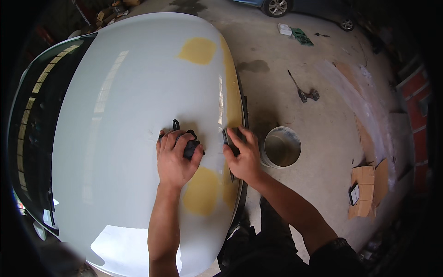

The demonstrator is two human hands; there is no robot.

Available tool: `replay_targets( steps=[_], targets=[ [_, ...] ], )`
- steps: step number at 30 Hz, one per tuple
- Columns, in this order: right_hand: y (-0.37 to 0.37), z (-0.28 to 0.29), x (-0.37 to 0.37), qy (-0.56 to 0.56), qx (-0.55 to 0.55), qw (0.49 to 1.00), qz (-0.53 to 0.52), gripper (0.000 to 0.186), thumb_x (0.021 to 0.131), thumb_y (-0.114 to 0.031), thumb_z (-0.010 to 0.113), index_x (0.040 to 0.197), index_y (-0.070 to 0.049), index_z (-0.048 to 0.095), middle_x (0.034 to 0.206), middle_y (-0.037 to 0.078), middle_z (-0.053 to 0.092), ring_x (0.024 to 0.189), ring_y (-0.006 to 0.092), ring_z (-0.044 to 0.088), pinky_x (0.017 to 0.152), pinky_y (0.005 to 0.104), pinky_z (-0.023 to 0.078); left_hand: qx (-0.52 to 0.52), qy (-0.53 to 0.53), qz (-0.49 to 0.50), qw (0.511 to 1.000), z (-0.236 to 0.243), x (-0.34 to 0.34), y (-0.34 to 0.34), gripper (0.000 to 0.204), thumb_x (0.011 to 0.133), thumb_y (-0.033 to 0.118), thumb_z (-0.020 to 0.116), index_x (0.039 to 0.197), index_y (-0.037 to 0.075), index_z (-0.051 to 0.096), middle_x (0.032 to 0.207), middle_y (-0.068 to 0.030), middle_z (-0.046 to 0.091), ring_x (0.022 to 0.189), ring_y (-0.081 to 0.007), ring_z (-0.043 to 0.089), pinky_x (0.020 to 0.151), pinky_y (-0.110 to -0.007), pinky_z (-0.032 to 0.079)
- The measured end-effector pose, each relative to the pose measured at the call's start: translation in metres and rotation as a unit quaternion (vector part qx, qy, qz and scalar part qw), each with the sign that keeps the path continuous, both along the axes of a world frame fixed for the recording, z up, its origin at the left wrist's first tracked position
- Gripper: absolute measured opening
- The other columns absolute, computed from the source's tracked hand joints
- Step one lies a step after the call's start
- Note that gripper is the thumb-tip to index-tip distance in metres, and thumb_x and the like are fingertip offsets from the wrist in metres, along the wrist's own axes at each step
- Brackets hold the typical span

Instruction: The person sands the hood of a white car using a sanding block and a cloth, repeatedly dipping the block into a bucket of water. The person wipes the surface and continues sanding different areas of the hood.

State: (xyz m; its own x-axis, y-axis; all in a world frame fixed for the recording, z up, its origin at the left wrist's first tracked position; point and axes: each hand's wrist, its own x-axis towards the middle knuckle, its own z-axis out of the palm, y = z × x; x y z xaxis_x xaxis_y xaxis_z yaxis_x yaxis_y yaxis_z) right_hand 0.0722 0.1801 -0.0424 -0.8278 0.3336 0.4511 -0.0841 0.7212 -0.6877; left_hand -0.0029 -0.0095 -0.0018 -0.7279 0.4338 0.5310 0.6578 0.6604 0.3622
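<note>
A white car hood (124, 138) spreads under both hands, with a yellow filler patch (200, 191) near my left wrist and a yellow strip (232, 87) along the front edge. My left hand (175, 161) is closed over a crumpled black thing (191, 148) with a loop sticking out, resting on the hood; its kind is hard to make out. At the front edge, my right hand (247, 159) grips a dark sanding block (228, 139), pressed against the yellow strip. The fingers and palm hide part of both things.
On the concrete floor right of the hood stands a bucket (282, 147). Farther off lie a power tool (308, 95), a green tool case (302, 36) and an opened cardboard box (362, 189). Plastic sheeting (364, 101) stretches along the right. A blue car (304, 11) is parked behind.
</note>
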Motion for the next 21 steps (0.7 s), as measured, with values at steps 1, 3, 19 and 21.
replay_targets(
  steps=[1,3,19,21],
  targets=[
    [0.011,-0.005,-0.027,-0.025,0.019,0.999,-0.023,0.052,0.085,-0.023,0.073,0.135,-0.011,0.066,0.135,0.024,0.054,0.119,0.0443,0.056,0.101,0.0522,0.047,-0.001,0.004,0.000,1.000,0.000,0.000,0.000,0.031,0.077,0.023,0.080,0.103,0.012,0.068,0.110,-0.0069,0.066,0.104,-0.0298,0.062,0.106,-0.054,0.043],
    [0.037,-0.012,-0.096,-0.052,-0.045,0.995,-0.069,0.049,0.089,-0.029,0.067,0.135,-0.013,0.066,0.136,0.023,0.054,0.117,0.0455,0.057,0.100,0.0523,0.048,0.000,0.008,0.003,1.000,0.000,-0.001,0.001,0.031,0.077,0.024,0.080,0.104,0.012,0.068,0.110,-0.0069,0.066,0.104,-0.0298,0.062,0.106,-0.054,0.043],
    [0.004,-0.071,0.000,0.016,-0.006,1.000,-0.015,0.049,0.085,-0.020,0.076,0.132,-0.008,0.068,0.137,0.023,0.055,0.121,0.0417,0.055,0.105,0.0484,0.045,0.002,0.013,-0.006,1.000,-0.003,-0.002,0.000,0.028,0.078,0.023,0.079,0.101,0.012,0.068,0.109,-0.0058,0.067,0.102,-0.0293,0.062,0.102,-0.051,0.044],
    [0.032,-0.056,-0.083,-0.024,-0.062,0.995,-0.070,0.047,0.085,-0.023,0.076,0.130,-0.008,0.069,0.135,0.021,0.058,0.121,0.0401,0.056,0.105,0.0454,0.046,0.006,0.017,-0.001,1.000,-0.002,-0.002,-0.001,0.028,0.077,0.022,0.079,0.101,0.012,0.068,0.108,-0.0055,0.067,0.102,-0.0289,0.062,0.101,-0.051,0.045]
  ],
)
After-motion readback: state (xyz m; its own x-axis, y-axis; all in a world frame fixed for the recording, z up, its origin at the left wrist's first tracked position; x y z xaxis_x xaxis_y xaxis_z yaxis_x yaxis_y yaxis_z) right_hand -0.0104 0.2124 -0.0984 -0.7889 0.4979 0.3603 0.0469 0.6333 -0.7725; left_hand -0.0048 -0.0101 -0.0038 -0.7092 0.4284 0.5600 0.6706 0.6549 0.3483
